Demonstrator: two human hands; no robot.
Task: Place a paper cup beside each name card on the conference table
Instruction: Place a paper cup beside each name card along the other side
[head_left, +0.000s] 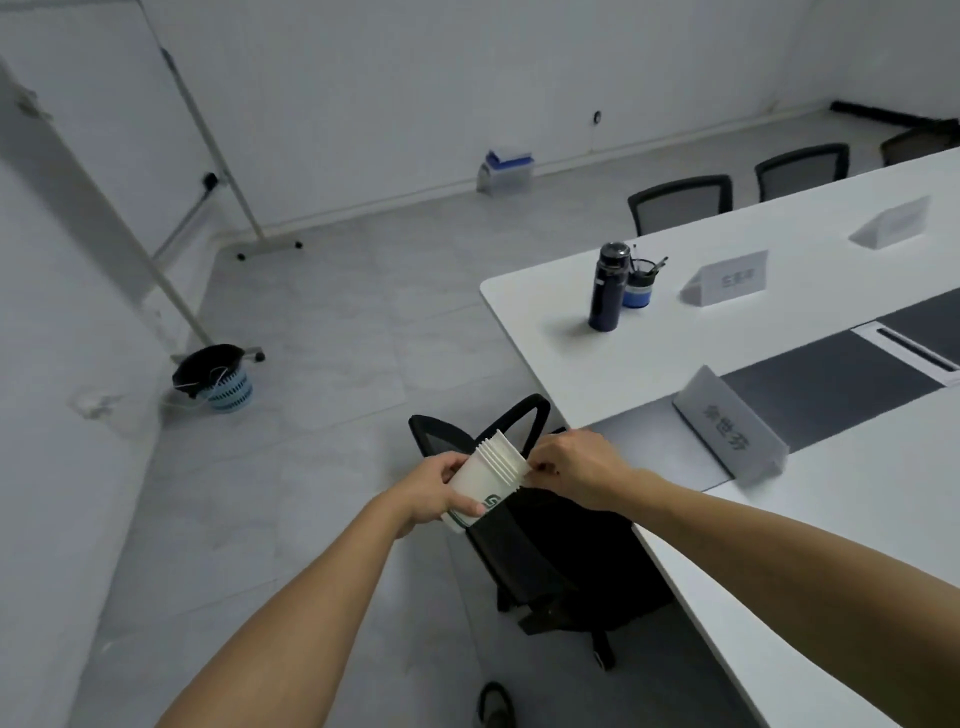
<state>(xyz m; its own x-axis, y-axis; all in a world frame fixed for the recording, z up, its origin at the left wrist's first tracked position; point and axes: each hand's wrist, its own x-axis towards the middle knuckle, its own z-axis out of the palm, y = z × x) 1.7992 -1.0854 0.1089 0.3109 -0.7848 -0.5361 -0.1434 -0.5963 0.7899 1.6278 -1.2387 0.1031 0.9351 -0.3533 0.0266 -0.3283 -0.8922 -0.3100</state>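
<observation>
My left hand (434, 488) grips a nested stack of white paper cups (488, 475) with a green logo, held tilted above a black office chair (550, 540). The fingertips of my right hand (576, 467) pinch the rim of the top cup in the stack. On the white conference table (649, 353) stand three name cards: the nearest (730, 426) by the table's near edge, a second (730, 278) farther back, a third (891, 223) at the far right. No cup stands beside any card in view.
A dark bottle (608, 286) and a blue pen holder (640, 283) stand near the table's corner. More chairs (680, 200) line the far side. A bin (215, 376), a whiteboard stand (218, 156) and a box (506, 169) are on the floor.
</observation>
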